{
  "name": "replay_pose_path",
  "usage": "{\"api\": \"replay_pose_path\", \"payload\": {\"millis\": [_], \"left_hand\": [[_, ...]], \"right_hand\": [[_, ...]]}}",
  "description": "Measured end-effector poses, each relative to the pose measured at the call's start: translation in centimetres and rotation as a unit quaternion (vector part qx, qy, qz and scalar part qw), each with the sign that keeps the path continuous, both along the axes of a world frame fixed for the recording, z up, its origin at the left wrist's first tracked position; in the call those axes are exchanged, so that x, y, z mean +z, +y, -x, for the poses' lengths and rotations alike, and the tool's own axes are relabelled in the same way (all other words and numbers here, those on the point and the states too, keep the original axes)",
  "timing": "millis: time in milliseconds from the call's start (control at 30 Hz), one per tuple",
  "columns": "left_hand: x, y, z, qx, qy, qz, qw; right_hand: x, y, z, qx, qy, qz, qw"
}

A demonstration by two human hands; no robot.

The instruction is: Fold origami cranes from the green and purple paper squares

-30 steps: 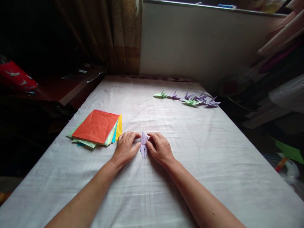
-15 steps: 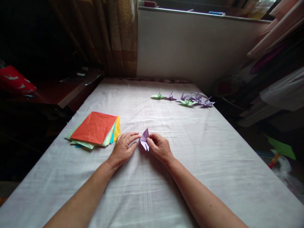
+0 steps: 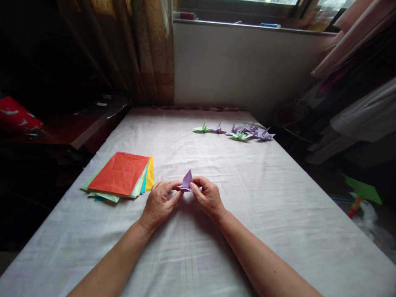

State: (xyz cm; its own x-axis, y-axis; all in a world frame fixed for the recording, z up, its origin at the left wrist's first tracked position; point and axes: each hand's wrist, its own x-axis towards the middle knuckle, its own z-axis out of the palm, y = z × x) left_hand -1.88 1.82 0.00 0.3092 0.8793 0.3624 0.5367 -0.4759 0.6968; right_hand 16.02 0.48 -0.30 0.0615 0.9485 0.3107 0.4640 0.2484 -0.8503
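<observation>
A small folded piece of purple origami paper (image 3: 187, 182) is held between my two hands over the middle of the table. One pointed flap of it stands upright, while its lower part looks bent up and short. My left hand (image 3: 161, 203) pinches its left side between thumb and fingertips. On the right side, my right hand (image 3: 208, 197) grips it with the thumb in front and the fingers curled behind. To the left of my left hand lies a stack of coloured paper sheets (image 3: 119, 173), a creased red one on top.
Several purple paper cranes (image 3: 252, 131) and green paper cranes (image 3: 204, 127) stand at the far right of the cloth-covered table (image 3: 198, 260). A dark wooden desk (image 3: 74, 134) adjoins at left. Clothes (image 3: 365, 111) hang at right, above a green paper piece (image 3: 361, 189).
My left thumb and fingers have closed on the purple paper's left side. The paper's two lower points, spread downward before, now look folded up. The view has tilted slightly upward.
</observation>
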Motion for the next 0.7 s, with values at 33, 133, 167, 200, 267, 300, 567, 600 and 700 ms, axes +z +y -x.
{"api": "replay_pose_path", "payload": {"millis": [33,133,167,200,267,300,567,600,700], "left_hand": [[0.1,-0.1,-0.2,-0.002,-0.022,0.026,0.999],[0.5,-0.6,-0.6,-0.014,-0.098,0.140,0.985],[0.7,-0.8,-0.7,-0.021,-0.118,0.176,0.977],[0.8,-0.9,-0.7,-0.026,-0.130,0.203,0.970],[1.0,-1.1,-0.5,-0.031,-0.113,0.213,0.970],[1.0,-1.2,-0.4,-0.025,-0.090,0.197,0.976],[0.6,-0.8,-0.4,0.017,0.002,0.079,0.997],[0.5,-0.7,-0.5,0.012,-0.003,0.073,0.997],[0.6,-0.6,-0.8,0.004,-0.014,0.061,0.998]], "right_hand": [[0.2,0.0,0.0,-0.004,0.000,-0.016,1.000],[0.6,-0.1,-0.1,-0.010,-0.001,-0.041,0.999],[0.7,-0.1,-0.1,-0.008,-0.002,-0.041,0.999],[0.7,-0.1,-0.2,-0.003,-0.005,-0.036,0.999],[0.5,-0.1,-0.3,0.010,-0.015,-0.013,1.000],[0.4,-0.1,-0.4,0.017,-0.023,0.004,1.000],[-0.3,0.3,-0.9,0.028,-0.091,0.064,0.993],[-0.2,0.3,-1.1,0.026,-0.089,0.057,0.994],[0.5,0.1,-1.7,0.030,-0.086,0.002,0.996]]}}
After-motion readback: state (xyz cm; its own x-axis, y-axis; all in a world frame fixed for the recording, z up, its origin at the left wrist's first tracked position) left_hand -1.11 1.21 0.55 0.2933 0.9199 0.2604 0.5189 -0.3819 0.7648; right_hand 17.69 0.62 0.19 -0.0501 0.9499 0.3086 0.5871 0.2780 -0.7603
